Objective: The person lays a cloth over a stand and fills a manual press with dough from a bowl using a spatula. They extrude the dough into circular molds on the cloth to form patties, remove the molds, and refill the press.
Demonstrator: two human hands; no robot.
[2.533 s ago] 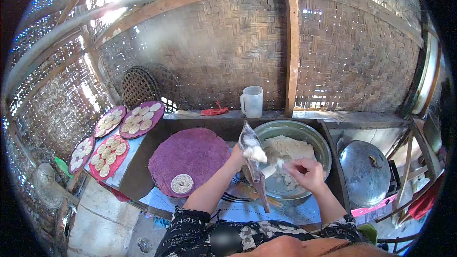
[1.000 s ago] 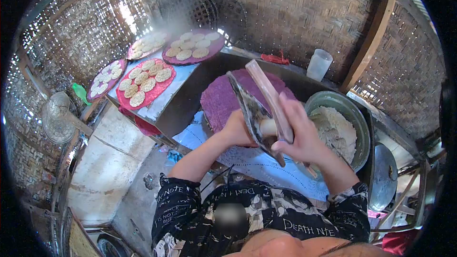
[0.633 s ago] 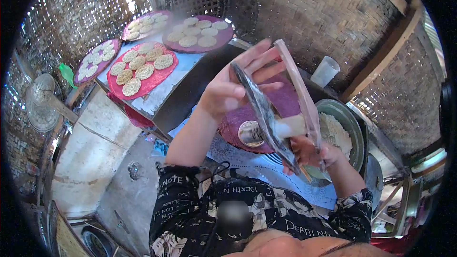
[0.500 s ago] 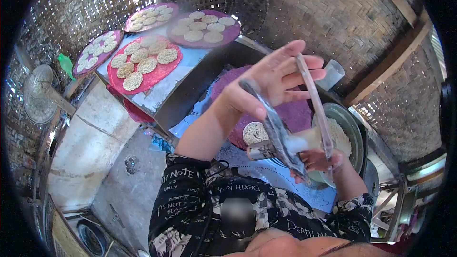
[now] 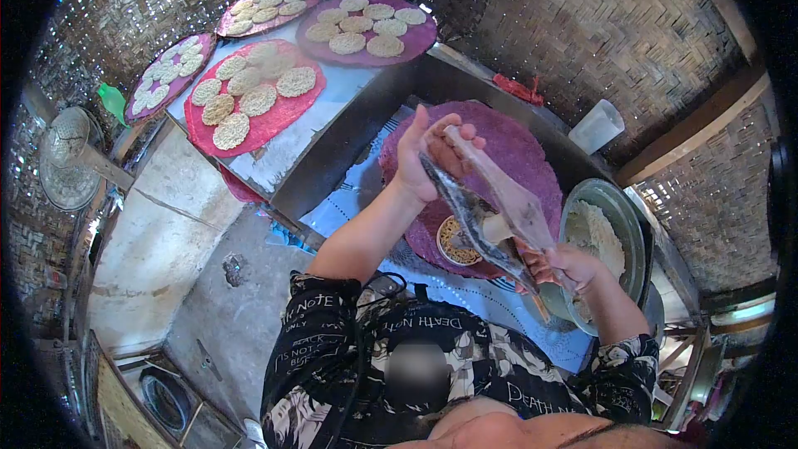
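I hold a two-handled hand press, its dark board (image 5: 467,209) and pale board (image 5: 507,187) joined by a whitish plunger (image 5: 497,228). My left hand (image 5: 432,154) is closed with curled fingers around the far ends of the boards. My right hand (image 5: 565,268) grips their near end. Below the press, a white-rimmed round (image 5: 453,251) with tan strands sits at the edge of a purple round mat (image 5: 524,162). The press partly hides this round, and whether they touch I cannot tell.
To the right stands a green basin (image 5: 636,237) with pale dough or meal (image 5: 603,237). A translucent cup (image 5: 597,126) is behind it. Pale strand rounds lie on a red mat (image 5: 278,120) and several purple mats (image 5: 416,46) at the back left. A raised wooden edge (image 5: 332,154) borders the work surface.
My left hand's fingers have curled in around the board ends, from stretched out. The two boards have come closer together. The press has swung slightly, and the strands below it now look tan.
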